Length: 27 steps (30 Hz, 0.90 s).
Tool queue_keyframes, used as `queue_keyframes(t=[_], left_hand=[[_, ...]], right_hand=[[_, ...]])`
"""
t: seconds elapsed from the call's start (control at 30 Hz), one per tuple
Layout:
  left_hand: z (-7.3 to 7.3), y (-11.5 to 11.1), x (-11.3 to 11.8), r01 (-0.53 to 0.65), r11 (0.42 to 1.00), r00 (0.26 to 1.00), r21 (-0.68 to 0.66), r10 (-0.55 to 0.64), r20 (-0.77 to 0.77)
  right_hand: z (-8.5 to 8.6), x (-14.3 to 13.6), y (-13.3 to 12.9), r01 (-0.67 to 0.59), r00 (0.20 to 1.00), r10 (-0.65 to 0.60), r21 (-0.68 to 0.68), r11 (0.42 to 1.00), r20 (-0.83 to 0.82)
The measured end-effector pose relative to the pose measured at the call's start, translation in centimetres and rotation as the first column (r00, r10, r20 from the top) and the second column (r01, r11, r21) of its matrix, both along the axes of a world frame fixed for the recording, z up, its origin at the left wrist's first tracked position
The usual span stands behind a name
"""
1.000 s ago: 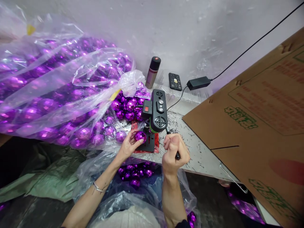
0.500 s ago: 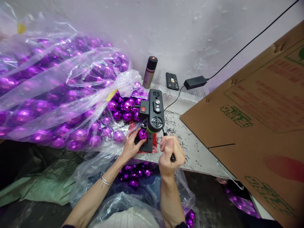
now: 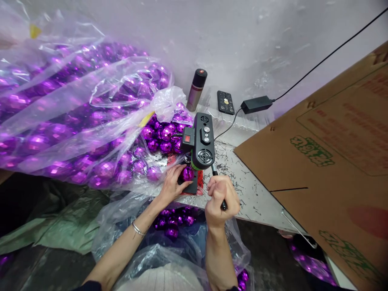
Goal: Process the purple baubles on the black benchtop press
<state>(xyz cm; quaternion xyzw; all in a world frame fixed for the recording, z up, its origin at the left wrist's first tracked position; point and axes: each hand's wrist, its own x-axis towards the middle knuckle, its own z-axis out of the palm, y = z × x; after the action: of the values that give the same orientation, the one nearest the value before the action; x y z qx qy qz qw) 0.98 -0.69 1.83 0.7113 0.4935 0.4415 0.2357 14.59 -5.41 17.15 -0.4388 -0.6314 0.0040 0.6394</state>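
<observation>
While left grip [image 3: 173, 184] holds ball [image 3: 188, 173] at press [image 3: 203, 137], right grip [image 3: 222, 196] clenches lever [image 3: 224, 205]. Likely alignment step; next needs ball steady.

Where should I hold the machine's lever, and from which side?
Probably around the black grip, from the near right: the lever slants from the black machine's right side toward the camera, and the right hand is closed around that grip.

Purple ball [image 3: 188, 174] in left grip [image 3: 171, 187], right grip [image 3: 223, 199] around black handle [image 3: 224, 205]
</observation>
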Motion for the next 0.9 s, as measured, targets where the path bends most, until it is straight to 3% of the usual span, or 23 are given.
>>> queue_keyframes(t=[0.23, 0.63, 0.9], left_hand=[[-0.5, 0.6, 0.0, 0.057, 0.996, 0.998, -0.064, -0.055, 0.028], [-0.8, 0.3, 0.0, 0.056, 0.996, 0.996, -0.066, -0.051, 0.069], [-0.9, 0.2, 0.0, 0.058, 0.997, 0.996, -0.059, -0.054, 0.069]], right_hand=[[-0.7, 0.1, -0.1, -0.016, 1.0, 0.016, 0.017, 1.0, 0.008], [-6.1, 0.2, 0.4, 0.07, 0.987, -0.091, 0.157, 0.985, 0.13], [-7.7, 0.3, 0.6, 0.087, 0.992, -0.103, 0.187, 0.979, 0.079]])
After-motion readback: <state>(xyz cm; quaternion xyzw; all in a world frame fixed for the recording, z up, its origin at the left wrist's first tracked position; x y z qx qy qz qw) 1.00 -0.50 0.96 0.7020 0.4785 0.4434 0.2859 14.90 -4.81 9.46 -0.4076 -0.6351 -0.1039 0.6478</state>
